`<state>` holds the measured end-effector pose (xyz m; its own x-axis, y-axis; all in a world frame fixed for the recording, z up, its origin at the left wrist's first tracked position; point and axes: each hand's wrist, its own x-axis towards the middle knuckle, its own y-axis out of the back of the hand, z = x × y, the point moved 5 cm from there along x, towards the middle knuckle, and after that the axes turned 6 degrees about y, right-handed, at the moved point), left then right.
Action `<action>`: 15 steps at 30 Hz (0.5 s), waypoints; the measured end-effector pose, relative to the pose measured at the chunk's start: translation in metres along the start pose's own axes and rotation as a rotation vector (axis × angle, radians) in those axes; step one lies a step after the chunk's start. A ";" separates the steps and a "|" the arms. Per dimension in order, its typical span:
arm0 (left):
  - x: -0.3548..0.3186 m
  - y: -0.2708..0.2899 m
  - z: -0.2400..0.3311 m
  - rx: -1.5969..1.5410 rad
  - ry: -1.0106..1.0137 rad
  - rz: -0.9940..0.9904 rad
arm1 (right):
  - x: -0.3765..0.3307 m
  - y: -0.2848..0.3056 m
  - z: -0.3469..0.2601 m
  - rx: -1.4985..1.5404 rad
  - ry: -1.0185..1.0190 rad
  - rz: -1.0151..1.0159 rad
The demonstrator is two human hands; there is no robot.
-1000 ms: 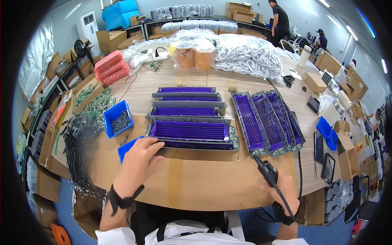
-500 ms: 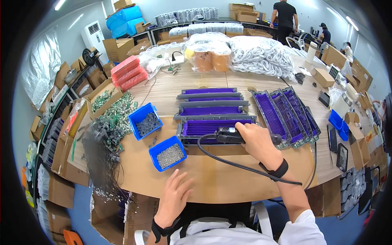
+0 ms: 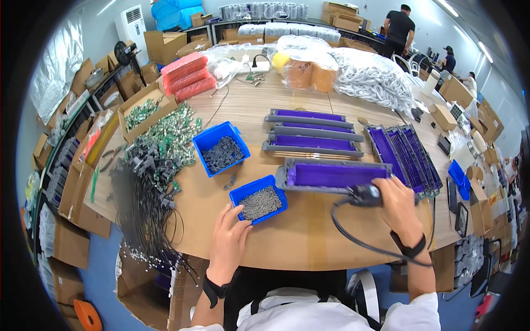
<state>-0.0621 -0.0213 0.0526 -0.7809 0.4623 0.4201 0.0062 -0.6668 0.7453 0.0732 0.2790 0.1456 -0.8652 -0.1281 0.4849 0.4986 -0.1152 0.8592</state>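
Observation:
My right hand [image 3: 398, 207] is wrapped around a black corded electric screwdriver [image 3: 364, 196]. Its fingertips also meet the right end of a grey housing with a purple inside [image 3: 337, 175]; whether they grip that housing I cannot tell. The housing lies slightly askew in front of me. My left hand [image 3: 227, 243] has its fingers apart, with the tips at the near-left rim of a blue bin [image 3: 281, 208] holding small metal screws [image 3: 260, 204]. Behind it stands another blue bin [image 3: 243, 135] with small dark grey parts [image 3: 222, 154].
Several purple-lined housings [image 3: 314, 140] lie beyond, and more [image 3: 406, 157] are stacked at the right. Green circuit boards [image 3: 174, 129] and black wires [image 3: 146, 215] are heaped at the left. White cable bundles [image 3: 375, 80] sit at the back; people [image 3: 398, 30] are far right.
My left hand has moved forward to the screw bin. My right hand and the screwdriver have moved right and nearer me, and the front housing has shifted right. The whole view has shifted slightly.

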 end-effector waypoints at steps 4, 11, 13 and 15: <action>-0.004 0.005 -0.013 -0.050 0.005 0.027 | -0.031 0.023 -0.021 0.045 -0.031 -0.074; -0.001 0.014 -0.020 -0.052 0.022 0.015 | -0.074 0.009 -0.042 0.147 -0.132 -0.180; -0.003 0.017 -0.027 -0.040 0.027 0.020 | -0.082 -0.003 -0.045 0.166 -0.179 -0.221; 0.000 0.017 -0.031 -0.053 0.009 0.028 | -0.078 -0.008 -0.049 0.180 -0.173 -0.251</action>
<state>-0.0814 -0.0504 0.0496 -0.7866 0.4376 0.4357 -0.0043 -0.7094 0.7048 0.1390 0.2412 0.0929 -0.9636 0.0525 0.2621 0.2649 0.0553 0.9627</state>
